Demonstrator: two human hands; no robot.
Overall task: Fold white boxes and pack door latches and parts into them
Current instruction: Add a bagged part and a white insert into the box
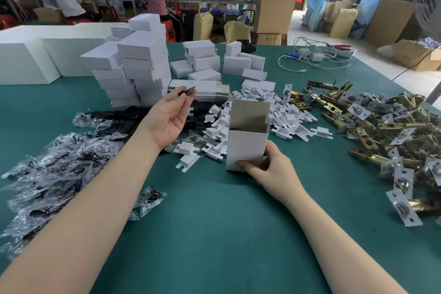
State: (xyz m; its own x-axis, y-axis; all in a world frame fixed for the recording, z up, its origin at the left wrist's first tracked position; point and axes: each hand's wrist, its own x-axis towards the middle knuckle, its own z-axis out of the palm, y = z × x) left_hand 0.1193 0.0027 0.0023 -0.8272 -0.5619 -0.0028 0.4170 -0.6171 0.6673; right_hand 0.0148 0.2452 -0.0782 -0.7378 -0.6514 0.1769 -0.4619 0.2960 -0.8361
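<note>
Green felt covers the table (214,234) under your forearms. Your right hand (267,167) grips the lower corner of an upright white box (245,148), thumb on its front face, fingers curled round the right side; the box stands on the felt with its top flaps open. Your left hand (169,117) is raised to the left of the box, palm up, pinching a small dark plate (188,91) between thumb and fingertips, clear of the table.

Clear plastic bags of dark parts (55,169) lie heaped at your left. Just behind and beside the box is a scatter of white card inserts (269,112), with black plates (133,114) lying to their left. Brass door latches (381,131), many with silver faceplates, are piled on the right side.

Further back, folded white boxes (140,64) stand in stacks, with flat unfolded ones (198,89) lying beside them. White cables (315,57) lie at the far right edge. Beyond the table, people work at other benches among cardboard cartons (272,16).
</note>
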